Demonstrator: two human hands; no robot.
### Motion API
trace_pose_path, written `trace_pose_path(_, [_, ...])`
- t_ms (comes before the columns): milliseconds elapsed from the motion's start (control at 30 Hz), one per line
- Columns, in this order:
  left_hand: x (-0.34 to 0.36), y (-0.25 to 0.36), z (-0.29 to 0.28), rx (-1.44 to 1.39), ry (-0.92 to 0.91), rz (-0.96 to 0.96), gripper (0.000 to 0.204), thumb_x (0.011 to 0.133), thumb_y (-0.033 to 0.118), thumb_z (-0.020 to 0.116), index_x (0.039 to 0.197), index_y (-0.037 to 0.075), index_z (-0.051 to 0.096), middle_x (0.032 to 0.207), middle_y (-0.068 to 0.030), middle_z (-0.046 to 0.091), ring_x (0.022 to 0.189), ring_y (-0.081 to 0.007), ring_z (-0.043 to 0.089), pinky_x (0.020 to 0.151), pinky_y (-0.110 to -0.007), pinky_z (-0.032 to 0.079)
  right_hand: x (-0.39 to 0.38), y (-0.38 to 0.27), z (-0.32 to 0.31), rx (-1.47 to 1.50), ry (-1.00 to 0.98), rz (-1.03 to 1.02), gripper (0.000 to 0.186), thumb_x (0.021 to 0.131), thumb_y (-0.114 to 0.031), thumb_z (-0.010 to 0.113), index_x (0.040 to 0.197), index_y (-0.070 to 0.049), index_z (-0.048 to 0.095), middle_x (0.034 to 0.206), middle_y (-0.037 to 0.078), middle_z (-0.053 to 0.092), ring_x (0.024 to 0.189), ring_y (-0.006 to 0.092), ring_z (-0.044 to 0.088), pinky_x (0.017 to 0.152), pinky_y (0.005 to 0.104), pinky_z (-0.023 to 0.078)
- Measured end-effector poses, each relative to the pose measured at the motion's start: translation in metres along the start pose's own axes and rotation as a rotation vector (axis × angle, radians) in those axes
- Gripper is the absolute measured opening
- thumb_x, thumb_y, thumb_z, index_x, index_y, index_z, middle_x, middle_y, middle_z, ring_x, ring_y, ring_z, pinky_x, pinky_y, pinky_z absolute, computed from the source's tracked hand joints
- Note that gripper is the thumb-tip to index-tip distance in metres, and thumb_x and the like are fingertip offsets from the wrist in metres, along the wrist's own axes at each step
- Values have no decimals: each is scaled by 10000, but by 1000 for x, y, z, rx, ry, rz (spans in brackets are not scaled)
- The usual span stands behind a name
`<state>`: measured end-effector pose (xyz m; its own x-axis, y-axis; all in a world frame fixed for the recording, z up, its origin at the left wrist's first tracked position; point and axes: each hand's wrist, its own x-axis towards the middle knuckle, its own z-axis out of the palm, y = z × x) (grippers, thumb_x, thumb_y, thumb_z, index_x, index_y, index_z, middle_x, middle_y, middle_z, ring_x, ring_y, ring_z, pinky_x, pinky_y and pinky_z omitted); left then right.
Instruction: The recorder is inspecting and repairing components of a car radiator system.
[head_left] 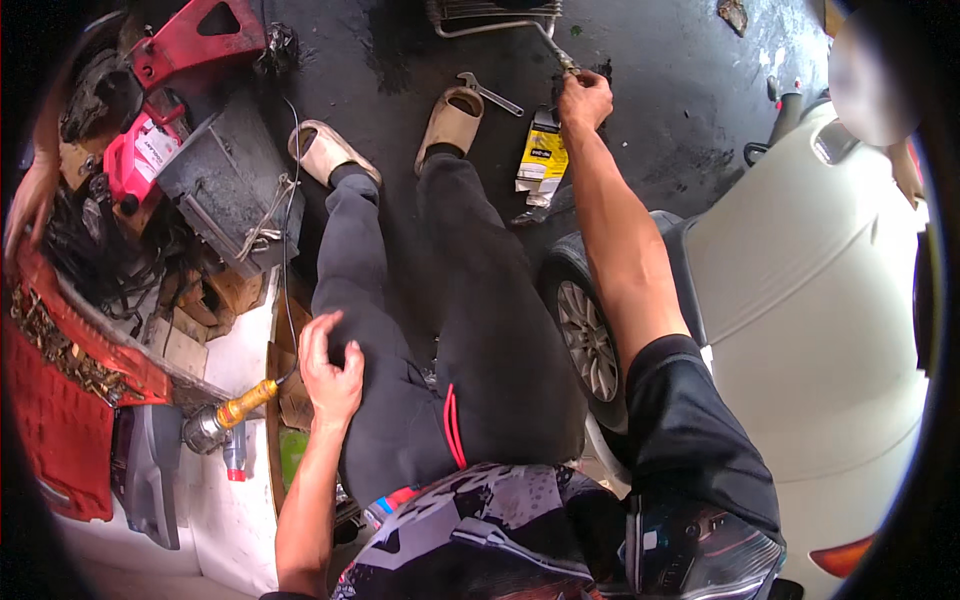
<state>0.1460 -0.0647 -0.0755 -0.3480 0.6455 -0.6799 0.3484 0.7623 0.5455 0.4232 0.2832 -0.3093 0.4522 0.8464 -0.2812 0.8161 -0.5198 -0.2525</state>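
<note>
My right hand (586, 100) reaches far forward, its fingers closed round the end of a bent metal pipe (548, 42). That pipe runs up to a finned metal cooler (497, 10) at the top edge, only partly in view. Just below my right hand, a yellow and white torn cardboard box (542, 160) lies on the floor. An adjustable wrench (492, 95) rests to its left, beside my shoe. My left hand (332, 370) is by my left thigh with its fingers apart and nothing in it.
A white car (800, 260) with its wheel (587, 340) stands close on my right. To my left are a red jack stand (205, 45), a pink jug (140, 160), a dark metal box (225, 185) and a caged work lamp (230, 415) with its cord.
</note>
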Motion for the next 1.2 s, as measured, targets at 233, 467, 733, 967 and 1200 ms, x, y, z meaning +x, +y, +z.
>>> trace_pose_path(233, [5,5,6,-29,-21,-53,368,711,62,616,1076,16,610,1065,-144,614,1044,-324,569,945,-404,419,1,1,9,-10,17,-50,283,762,-190,733,976,-13,680,939,165,708,900,289,689,825,379,522])
trace_pose_path(467, [10,12,7,-67,-24,-97,355,709,68,622,1062,31,626,1057,-132,622,1032,-313,574,927,-399,425,14,6,8,-80,23,-139,278,770,-202,722,972,-16,684,922,169,706,893,305,685,832,399,519])
trace_pose_path(733, [8,10,-3,-55,99,-8,320,700,127,660,1011,55,652,994,-126,658,968,-319,614,830,-412,486,-11,3,-6,-207,-197,-123,410,783,-378,712,1029,-50,692,1007,159,703,952,344,669,851,415,498])
trace_pose_path(967, [3,20,10,-192,68,-83,334,770,234,620,1073,94,628,1057,-99,629,1061,-274,565,913,-417,408,-107,-2,25,-140,-805,-386,303,791,-227,685,954,29,679,904,162,701,833,248,667,780,363,506])
trace_pose_path(1200, [-26,0,21,-204,202,-169,301,774,224,624,1039,81,628,1051,-113,634,1051,-292,572,911,-417,415,-364,-205,3,80,-1423,-603,326,800,-214,707,1011,28,651,875,123,699,779,198,653,739,328,512])
